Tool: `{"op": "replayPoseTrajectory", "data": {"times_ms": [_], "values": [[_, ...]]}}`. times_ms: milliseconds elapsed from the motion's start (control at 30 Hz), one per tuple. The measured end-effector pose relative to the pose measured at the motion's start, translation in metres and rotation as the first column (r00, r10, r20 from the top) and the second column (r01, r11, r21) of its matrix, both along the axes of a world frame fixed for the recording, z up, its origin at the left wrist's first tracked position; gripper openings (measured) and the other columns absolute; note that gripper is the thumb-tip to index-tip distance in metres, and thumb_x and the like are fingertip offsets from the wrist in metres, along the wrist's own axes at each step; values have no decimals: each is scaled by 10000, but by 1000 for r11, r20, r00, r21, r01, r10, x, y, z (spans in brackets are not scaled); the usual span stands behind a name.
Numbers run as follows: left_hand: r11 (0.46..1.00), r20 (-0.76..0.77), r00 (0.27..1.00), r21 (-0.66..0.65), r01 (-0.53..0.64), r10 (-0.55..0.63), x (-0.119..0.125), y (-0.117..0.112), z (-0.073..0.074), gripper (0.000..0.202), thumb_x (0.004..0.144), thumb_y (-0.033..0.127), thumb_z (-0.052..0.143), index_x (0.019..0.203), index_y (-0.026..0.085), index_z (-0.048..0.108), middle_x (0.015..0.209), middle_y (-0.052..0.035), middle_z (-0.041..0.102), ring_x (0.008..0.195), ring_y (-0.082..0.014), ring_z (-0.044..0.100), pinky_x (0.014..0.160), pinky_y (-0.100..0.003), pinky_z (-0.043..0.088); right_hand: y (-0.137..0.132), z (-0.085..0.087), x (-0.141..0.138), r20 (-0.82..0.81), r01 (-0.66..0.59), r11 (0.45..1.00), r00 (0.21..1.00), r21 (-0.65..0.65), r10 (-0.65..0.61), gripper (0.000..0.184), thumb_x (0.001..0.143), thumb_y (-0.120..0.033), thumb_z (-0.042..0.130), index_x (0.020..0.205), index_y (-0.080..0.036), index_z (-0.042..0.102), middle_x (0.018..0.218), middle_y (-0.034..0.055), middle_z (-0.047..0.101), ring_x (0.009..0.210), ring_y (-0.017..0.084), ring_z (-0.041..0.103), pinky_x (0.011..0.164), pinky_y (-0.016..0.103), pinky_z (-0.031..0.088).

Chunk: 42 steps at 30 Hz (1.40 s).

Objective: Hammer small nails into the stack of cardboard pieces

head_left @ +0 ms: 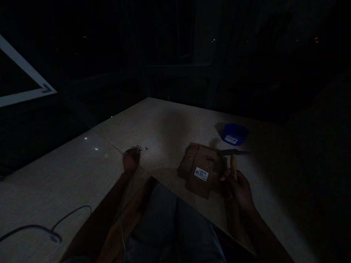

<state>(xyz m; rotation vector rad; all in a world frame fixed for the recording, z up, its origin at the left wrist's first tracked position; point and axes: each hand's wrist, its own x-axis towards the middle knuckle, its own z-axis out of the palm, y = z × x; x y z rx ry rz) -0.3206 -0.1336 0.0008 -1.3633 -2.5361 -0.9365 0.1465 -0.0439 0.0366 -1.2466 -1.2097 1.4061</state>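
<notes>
My right hand grips a hammer by its wooden handle, holding it upright at the right side of a flattened brown cardboard piece. The dark hammer head points sideways. Over on the left, my left hand rests on the table with its fingers curled around several thin dark nails that stick out past the fingertips. A single small nail lies just right of that hand. The cardboard carries a white label and lies between my two hands.
A blue plastic container stands behind the cardboard on the pale speckled table. At lower left, a grey cable curves over a pale surface. My legs are under the table's near edge. The room is very dark.
</notes>
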Motion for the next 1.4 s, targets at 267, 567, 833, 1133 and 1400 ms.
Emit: {"op": "replayPoseTrajectory", "data": {"times_ms": [267,567,833,1133,1400], "values": [[999,18,1000,-34,7,-6,-18,13,-10,284,853,287,540,980,183,772,1106,-132,740,1076,-307,643,1008,-439,466,-3,10,-1,32,35,999,999,-7,-35,472,723,-613,747,898,-204,588,694,3,681,304,77,393,279,229,340],[998,107,994,46,-42,37,-19,11,-8,259,844,242,506,879,167,751,1048,-133,745,1043,-295,656,980,-437,486,-1,4,2,45,11,1000,999,-8,-11,442,743,-616,731,853,-206,608,508,-26,574,301,114,410,289,246,343],[913,477,879,364,-185,-12,2,3,3,196,759,362,637,832,183,668,891,-81,738,874,-244,686,832,-378,547,-2,5,0,31,1,1000,1000,-10,-1,430,752,-604,727,843,-202,605,612,-3,654,306,90,395,288,235,336],[901,907,227,397,-177,-355,93,53,47,217,716,212,709,922,150,678,805,-43,687,674,-113,637,607,-217,523,2,-6,-2,-27,-8,1000,1000,-10,8,429,781,-603,702,886,-210,567,696,-13,683,294,78,410,269,222,322],[880,830,296,427,209,-473,209,106,35,242,728,251,729,958,175,725,928,-74,749,818,-187,699,769,-333,572,3,-8,-3,-96,-23,1000,995,-12,22,408,784,-566,692,924,-213,542,740,-10,726,274,64,408,255,206,298]]}}
